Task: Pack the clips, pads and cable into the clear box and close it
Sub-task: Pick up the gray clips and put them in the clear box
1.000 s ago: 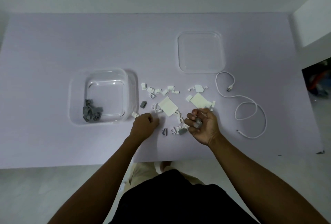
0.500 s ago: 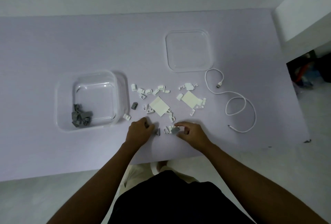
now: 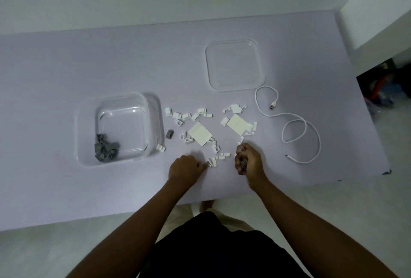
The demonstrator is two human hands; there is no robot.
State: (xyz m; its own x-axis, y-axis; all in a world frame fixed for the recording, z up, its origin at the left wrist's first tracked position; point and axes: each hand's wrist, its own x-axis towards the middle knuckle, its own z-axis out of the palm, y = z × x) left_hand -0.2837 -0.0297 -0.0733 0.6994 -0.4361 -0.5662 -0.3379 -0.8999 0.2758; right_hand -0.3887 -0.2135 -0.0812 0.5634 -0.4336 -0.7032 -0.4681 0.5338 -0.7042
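Note:
The clear box (image 3: 153, 122) stands open at the left with several grey clips (image 3: 105, 149) in its near left corner. Its clear lid (image 3: 234, 65) lies flat at the back right. Several white clips (image 3: 191, 115) and two white pads (image 3: 200, 136) (image 3: 237, 123) are scattered between them. One grey clip (image 3: 170, 134) lies beside the box. The white cable (image 3: 298, 130) curls at the right. My left hand (image 3: 185, 169) is closed, its fingertips pinching a grey clip at the near edge of the scatter. My right hand (image 3: 248, 159) is curled around grey clips.
The work surface is a pale lilac table (image 3: 66, 66) whose near edge runs just below my hands. A white wall block (image 3: 378, 10) and a dark gap holding clutter (image 3: 387, 86) sit past the table's right end.
My right hand lifted off the table and turned, curling around the grey clips. My left hand slid right to the small clips near the front.

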